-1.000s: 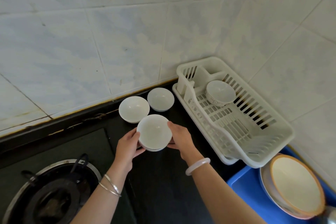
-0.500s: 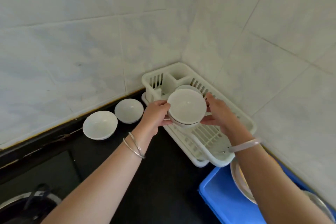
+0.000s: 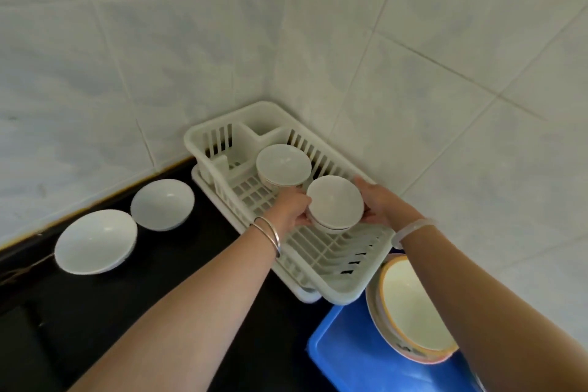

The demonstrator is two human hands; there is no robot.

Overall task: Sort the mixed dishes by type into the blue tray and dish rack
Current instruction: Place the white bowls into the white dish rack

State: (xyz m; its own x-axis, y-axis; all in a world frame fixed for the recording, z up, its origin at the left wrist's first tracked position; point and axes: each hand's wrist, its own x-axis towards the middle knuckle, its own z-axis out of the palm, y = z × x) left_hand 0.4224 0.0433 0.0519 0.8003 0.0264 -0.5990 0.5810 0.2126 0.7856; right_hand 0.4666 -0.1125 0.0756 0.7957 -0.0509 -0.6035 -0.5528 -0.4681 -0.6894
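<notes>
Both hands hold a small stack of white bowls (image 3: 334, 202) low over the middle of the white dish rack (image 3: 353, 277). My left hand (image 3: 291, 212) grips its left side and my right hand (image 3: 378, 205) grips its right side. Just behind it another stack of white bowls (image 3: 283, 164) sits in the rack. Two shallow white bowls (image 3: 95, 240) (image 3: 162, 203) lie on the black counter to the left. A blue tray (image 3: 343, 353) at the lower right holds orange-rimmed plates (image 3: 410, 309).
The rack stands in the corner against tiled walls (image 3: 413, 73) at the back and right. A slotted cutlery compartment (image 3: 222, 140) fills the rack's far end. The black counter (image 3: 79, 321) stretches to the left and front.
Both hands carried the bowl stack rightward from the counter and lowered it into the rack beside the other stack. The view has swung right, so the stove is out of sight.
</notes>
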